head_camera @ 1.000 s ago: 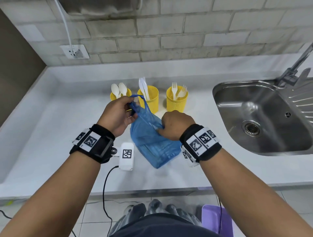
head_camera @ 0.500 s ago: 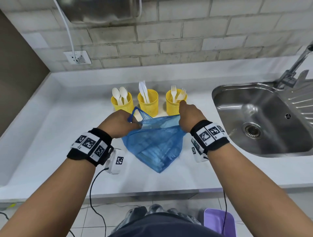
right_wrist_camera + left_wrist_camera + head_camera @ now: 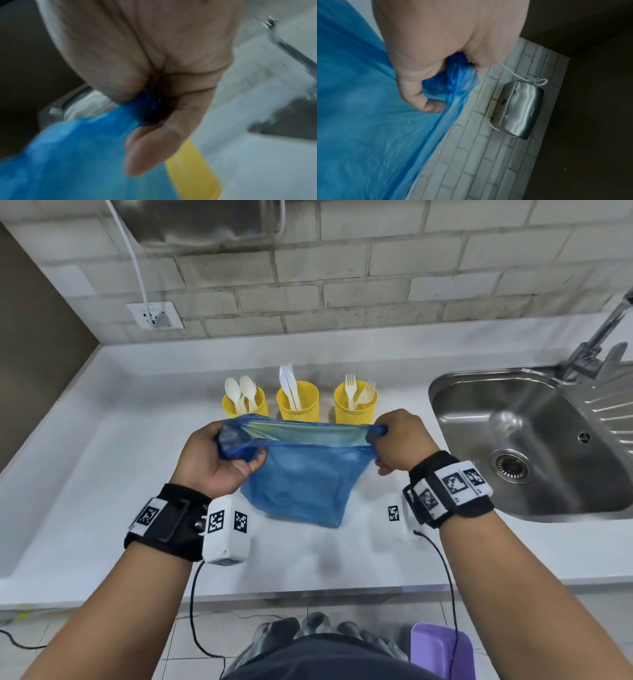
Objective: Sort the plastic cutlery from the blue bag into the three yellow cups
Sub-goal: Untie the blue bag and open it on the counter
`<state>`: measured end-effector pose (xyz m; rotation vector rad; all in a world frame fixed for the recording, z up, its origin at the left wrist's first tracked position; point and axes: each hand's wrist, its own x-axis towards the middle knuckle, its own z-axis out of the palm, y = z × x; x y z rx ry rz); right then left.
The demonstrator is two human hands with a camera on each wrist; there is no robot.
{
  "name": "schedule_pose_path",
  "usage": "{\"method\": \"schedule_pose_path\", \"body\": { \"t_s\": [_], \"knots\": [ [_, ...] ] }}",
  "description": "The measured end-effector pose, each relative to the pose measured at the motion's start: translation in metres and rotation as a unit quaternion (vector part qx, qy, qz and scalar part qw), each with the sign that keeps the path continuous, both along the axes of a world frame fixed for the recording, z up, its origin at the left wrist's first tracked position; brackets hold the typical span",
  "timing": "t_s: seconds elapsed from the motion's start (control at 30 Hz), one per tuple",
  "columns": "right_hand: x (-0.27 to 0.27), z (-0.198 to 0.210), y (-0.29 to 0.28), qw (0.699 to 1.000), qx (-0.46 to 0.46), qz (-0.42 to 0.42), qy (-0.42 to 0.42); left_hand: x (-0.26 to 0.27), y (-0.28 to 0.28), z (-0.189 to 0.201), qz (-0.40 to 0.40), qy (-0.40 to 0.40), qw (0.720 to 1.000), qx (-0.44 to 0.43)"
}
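Observation:
The blue bag point(image 3: 301, 477) hangs stretched wide between both hands above the white counter. My left hand point(image 3: 219, 457) grips its left handle, bunched in the fist point(image 3: 453, 79). My right hand point(image 3: 397, 440) grips the right handle point(image 3: 144, 102). Behind the bag stand three yellow cups: the left cup point(image 3: 245, 405) holds white spoons, the middle cup point(image 3: 298, 402) white knives, the right cup point(image 3: 356, 405) white forks. What lies inside the bag is hidden by the blue plastic.
A steel sink point(image 3: 524, 440) with a tap point(image 3: 596, 344) lies to the right. A wall socket point(image 3: 156, 316) and a metal hand dryer point(image 3: 520, 109) sit on the brick wall. A purple bin point(image 3: 442, 652) stands on the floor below.
Both hands have drawn apart and lifted, pulling the bag's mouth wide open. The right hand went from the bag's side to its right handle.

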<state>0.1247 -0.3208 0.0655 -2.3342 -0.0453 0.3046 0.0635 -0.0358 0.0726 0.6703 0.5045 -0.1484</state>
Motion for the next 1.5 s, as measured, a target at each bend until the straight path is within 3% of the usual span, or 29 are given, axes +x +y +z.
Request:
{"method": "schedule_pose_path", "body": {
  "t_s": [0.03, 0.1, 0.2, 0.33, 0.4, 0.47, 0.6, 0.67, 0.73, 0.8, 0.83, 0.9, 0.93, 1.0, 1.07, 1.13, 1.17, 1.23, 1.3, 1.37, 1.4, 1.43, 1.5],
  "knots": [
    [-0.003, 0.002, 0.0, 0.99, 0.128, -0.042, 0.027, 0.0, 0.002, -0.003, 0.005, 0.004, 1.0, -0.012],
    [-0.011, 0.004, 0.001, 0.925, 0.356, -0.095, 0.091, 0.0, 0.01, -0.01, 0.001, 0.009, 0.999, -0.039],
    [-0.014, -0.005, -0.001, 0.826, 0.525, -0.124, 0.162, -0.002, 0.024, -0.027, -0.036, 0.0, 0.993, -0.11],
    [-0.017, -0.016, -0.002, 0.674, 0.662, -0.194, 0.265, -0.01, 0.035, -0.056, -0.082, -0.031, 0.972, -0.219],
    [-0.021, -0.022, 0.0, 0.632, 0.686, -0.21, 0.293, -0.011, 0.037, -0.069, -0.074, -0.04, 0.97, -0.228],
    [-0.025, -0.035, 0.003, 0.613, 0.691, -0.224, 0.311, -0.01, 0.034, -0.076, -0.059, -0.029, 0.982, -0.178],
    [-0.031, -0.053, 0.007, 0.627, 0.649, -0.275, 0.331, -0.018, 0.017, -0.065, -0.082, 0.052, 0.995, 0.006],
    [-0.031, -0.05, 0.007, 0.671, 0.623, -0.255, 0.312, -0.024, 0.007, -0.055, -0.08, 0.104, 0.985, 0.109],
    [-0.031, -0.046, 0.011, 0.795, 0.503, -0.227, 0.253, -0.024, 0.009, -0.057, -0.088, 0.131, 0.942, 0.297],
    [-0.03, -0.046, 0.013, 0.933, 0.267, -0.192, 0.145, -0.026, 0.013, -0.059, -0.107, 0.136, 0.839, 0.517],
    [-0.031, -0.044, 0.015, 0.972, 0.157, -0.163, 0.07, -0.027, 0.013, -0.059, -0.121, 0.132, 0.781, 0.598],
    [-0.035, -0.04, 0.018, 0.994, -0.001, -0.087, -0.061, -0.024, 0.011, -0.061, -0.144, 0.116, 0.682, 0.708],
    [-0.037, -0.037, 0.021, 0.992, -0.061, -0.053, -0.098, -0.022, 0.008, -0.059, -0.158, 0.108, 0.654, 0.732],
    [-0.037, -0.038, 0.028, 0.977, -0.178, 0.002, -0.118, -0.015, 0.003, -0.057, -0.186, 0.109, 0.639, 0.738],
    [-0.035, -0.042, 0.034, 0.958, -0.273, 0.048, -0.077, -0.009, 0.001, -0.058, -0.205, 0.115, 0.635, 0.736],
    [-0.033, -0.049, 0.037, 0.952, -0.294, 0.08, -0.02, -0.005, 0.004, -0.061, -0.191, 0.09, 0.653, 0.727],
    [-0.031, -0.053, 0.038, 0.956, -0.278, 0.089, -0.004, -0.005, 0.006, -0.064, -0.173, 0.082, 0.677, 0.711],
    [-0.028, -0.06, 0.034, 0.973, -0.214, 0.081, -0.016, -0.008, 0.005, -0.064, -0.118, 0.065, 0.764, 0.631],
    [-0.026, -0.064, 0.031, 0.989, -0.129, 0.03, -0.06, -0.01, 0.0, -0.059, -0.068, 0.056, 0.886, 0.456],
    [-0.025, -0.063, 0.028, 0.997, 0.01, -0.05, -0.057, -0.007, 0.001, -0.053, -0.049, 0.06, 0.965, 0.251],
    [-0.026, -0.062, 0.026, 0.985, 0.136, -0.099, -0.021, -0.005, 0.003, -0.05, -0.04, 0.066, 0.986, 0.15],
    [-0.027, -0.059, 0.025, 0.949, 0.278, -0.147, 0.034, -0.004, 0.006, -0.045, -0.03, 0.074, 0.995, 0.057],
    [-0.031, -0.052, 0.019, 0.829, 0.493, -0.216, 0.153, 0.0, 0.011, -0.041, -0.015, 0.102, 0.994, -0.032]
  ]
}}
